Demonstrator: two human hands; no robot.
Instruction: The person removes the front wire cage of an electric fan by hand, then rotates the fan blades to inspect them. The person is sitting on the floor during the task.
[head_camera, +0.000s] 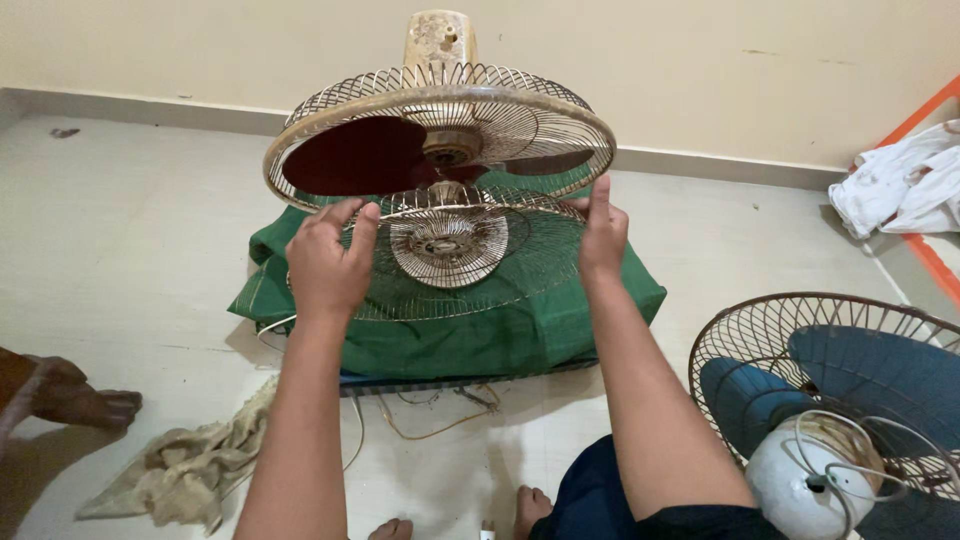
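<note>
While both hands grip front grille (450, 265), fingers hidden

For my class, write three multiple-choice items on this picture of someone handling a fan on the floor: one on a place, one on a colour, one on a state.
1. What does the fan rest on?
A. a green cloth bundle
B. a chair
C. a shelf

2. What colour are its blades?
A. white
B. dark red
C. yellow

3. The loose front grille is
A. fixed to the fan
B. flat on the floor
C. held in both hands, apart from the fan

Answers:
1 A, the bundle lies right under the fan.
2 B, a dark red blade shows through the rear cage.
3 C, the left hand and right hand grip its rim below the fan.
</note>
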